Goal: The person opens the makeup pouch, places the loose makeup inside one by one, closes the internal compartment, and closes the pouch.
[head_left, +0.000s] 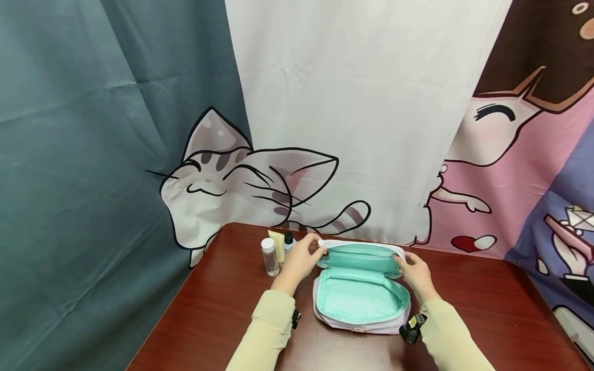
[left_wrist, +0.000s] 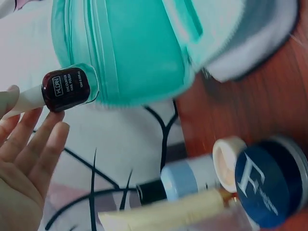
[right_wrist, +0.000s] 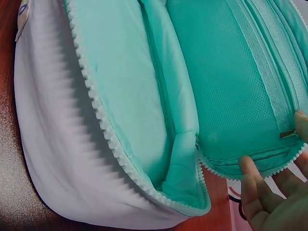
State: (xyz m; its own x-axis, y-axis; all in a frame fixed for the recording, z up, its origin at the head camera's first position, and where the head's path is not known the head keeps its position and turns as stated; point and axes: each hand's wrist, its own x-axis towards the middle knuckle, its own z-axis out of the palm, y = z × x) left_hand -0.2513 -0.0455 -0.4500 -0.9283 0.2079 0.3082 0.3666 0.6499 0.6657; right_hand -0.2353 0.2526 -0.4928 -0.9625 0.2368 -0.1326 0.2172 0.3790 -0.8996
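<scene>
Head view: pouch unzipped and lying open on the reddish-brown table, rounded in outline, pale outside, smooth turquoise lining exposed in base and raised lid. Left hand at the lid's left edge, thumb and fingers closed on a nail polish bottle, only its white cap and a dark patch discernible here. Right hand at the lid's right corner, thumb to the inner side, gripping the rim. Left of the pouch, close together: clear bottle with white cap, cream tube, blue bottle with black cap, the last partly behind the left hand. Left wrist view: nail polish bottle pinched by the cap, remaining fingers loosely extended; very dark glass body, clear thick base, white lettering, held just beside the pouch lid and overlapping its edge in this view. Below, near the table edge: round navy lid with a large pale F, cut off at right; beside it a small pale ring-shaped piece, identity unclear. Right wrist view: fingertips bent over the lid rim, some hidden behind the fabric. Coarse white zip teeth along the base rim, fine mesh panel inside the lid, small metallic zip pull near the thumb side. Outer wall softly creased; far end of the pouch cropped by the frame.
</scene>
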